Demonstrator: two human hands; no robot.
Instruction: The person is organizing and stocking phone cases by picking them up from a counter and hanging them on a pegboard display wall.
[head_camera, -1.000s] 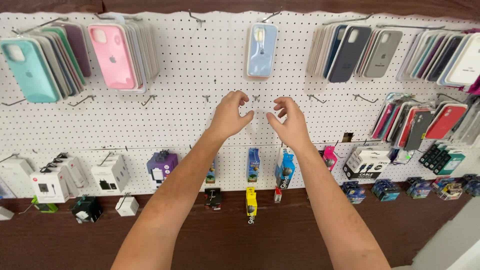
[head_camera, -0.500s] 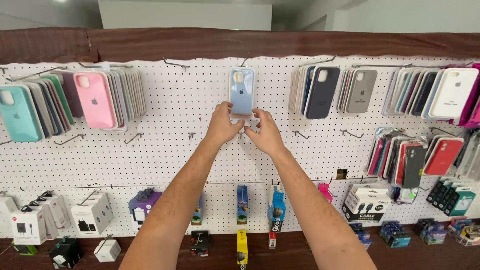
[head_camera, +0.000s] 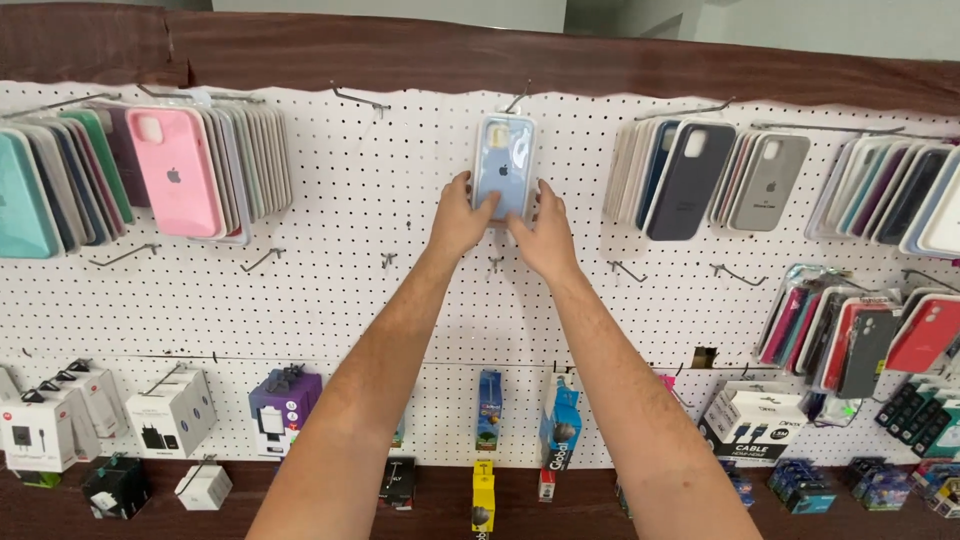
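- A white pegboard wall (head_camera: 330, 270) under a dark wooden strip carried rows of packaged goods on metal hooks.
- At upper left hung a stack of phone cases fronted by a pink case (head_camera: 178, 172); at upper right, stacks fronted by a dark navy case (head_camera: 682, 182) and a grey case (head_camera: 768, 184).
- Lower left held white boxed chargers (head_camera: 170, 412) and a purple box (head_camera: 285, 398); a yellow blister pack (head_camera: 484, 490) hung low in the middle.
- The light blue phone case in a clear rectangular package (head_camera: 503, 160) hung upright on the top middle hook.
- The left hand (head_camera: 462, 217) gripped its lower left edge, fingers curled around it.
- The right hand (head_camera: 545, 232) clasped the lower right edge likewise.
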